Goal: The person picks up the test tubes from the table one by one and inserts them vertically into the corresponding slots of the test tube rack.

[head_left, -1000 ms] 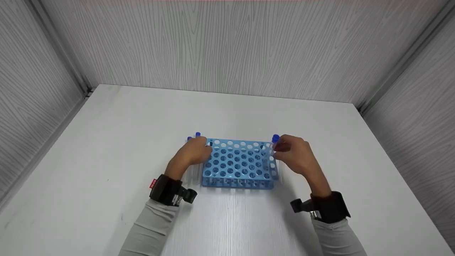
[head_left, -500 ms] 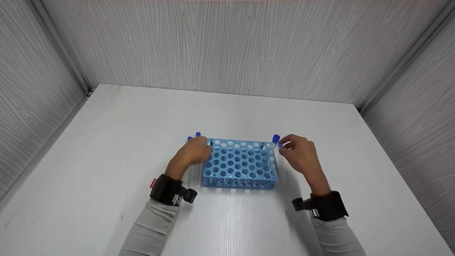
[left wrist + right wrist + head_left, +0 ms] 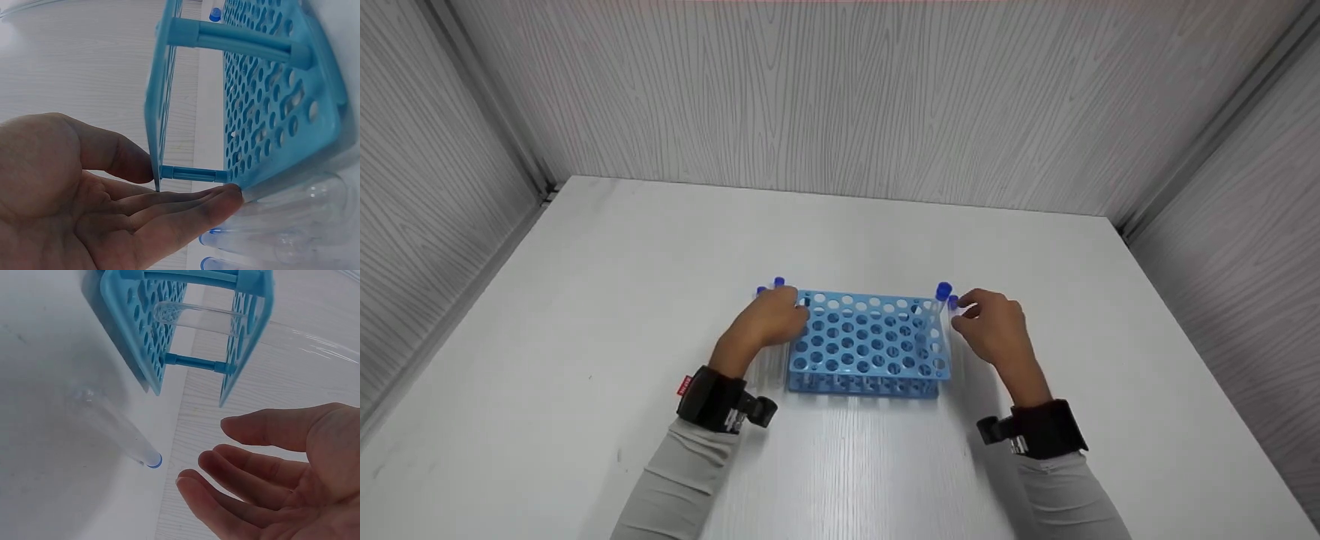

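A light-blue test tube rack (image 3: 862, 337) with rows of round holes stands between both hands. My left hand (image 3: 769, 319) grips its left end; in the left wrist view the thumb (image 3: 132, 160) rests at the upper plate's edge, with straighter fingers along the rack's side. One clear test tube (image 3: 197, 316) passes through the plates at the rack's right end, its blue cap (image 3: 943, 291) up. Just right of the rack, my right hand (image 3: 994, 326) holds nothing, its fingers loosely bent. A second capped test tube (image 3: 121, 433) lies on the table near those fingers.
Clear test tubes (image 3: 281, 214) with blue caps lie on the table left of the rack, partly hidden by the left hand in the head view. The white table (image 3: 847, 465) meets grey wood-grain panels (image 3: 840, 105) at the back and sides.
My right hand has let go of the test tube at the rack's right end and moved slightly right. That tube now stands in the rack. The left hand keeps its hold.
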Demonstrator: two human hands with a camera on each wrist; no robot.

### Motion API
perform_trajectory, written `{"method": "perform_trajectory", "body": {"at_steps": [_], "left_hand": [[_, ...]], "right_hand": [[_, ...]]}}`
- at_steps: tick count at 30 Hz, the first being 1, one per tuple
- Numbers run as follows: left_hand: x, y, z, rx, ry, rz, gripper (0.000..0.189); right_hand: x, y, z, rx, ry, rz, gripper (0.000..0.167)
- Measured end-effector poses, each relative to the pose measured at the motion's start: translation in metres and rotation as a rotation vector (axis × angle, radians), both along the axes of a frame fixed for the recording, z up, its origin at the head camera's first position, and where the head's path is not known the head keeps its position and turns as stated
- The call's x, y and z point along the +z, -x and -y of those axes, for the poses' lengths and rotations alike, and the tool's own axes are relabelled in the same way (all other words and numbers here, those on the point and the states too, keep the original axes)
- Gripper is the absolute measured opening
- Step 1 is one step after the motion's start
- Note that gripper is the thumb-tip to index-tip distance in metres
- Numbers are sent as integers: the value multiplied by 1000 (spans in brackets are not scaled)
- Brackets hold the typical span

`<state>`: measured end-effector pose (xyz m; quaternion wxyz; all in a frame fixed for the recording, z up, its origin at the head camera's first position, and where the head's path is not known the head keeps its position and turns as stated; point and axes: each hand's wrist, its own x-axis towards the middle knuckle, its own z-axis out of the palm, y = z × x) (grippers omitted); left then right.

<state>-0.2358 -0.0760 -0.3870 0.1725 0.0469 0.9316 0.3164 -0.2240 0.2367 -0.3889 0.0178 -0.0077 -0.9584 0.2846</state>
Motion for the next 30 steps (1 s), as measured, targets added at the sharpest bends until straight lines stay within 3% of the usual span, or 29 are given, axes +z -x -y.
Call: {"method": "perform_trajectory", "body": {"at_steps": [9, 24, 30], "left_hand": [[0, 1, 0, 1, 5, 2, 46], [-1, 0, 0, -15, 19, -21, 46], [-1, 0, 0, -5, 14, -16, 47]], "right_hand": [[-11, 6, -2, -37, -12, 59, 40], [-22, 10, -3, -48, -43, 67, 41], [-22, 11, -1, -85, -38, 136, 41]]}}
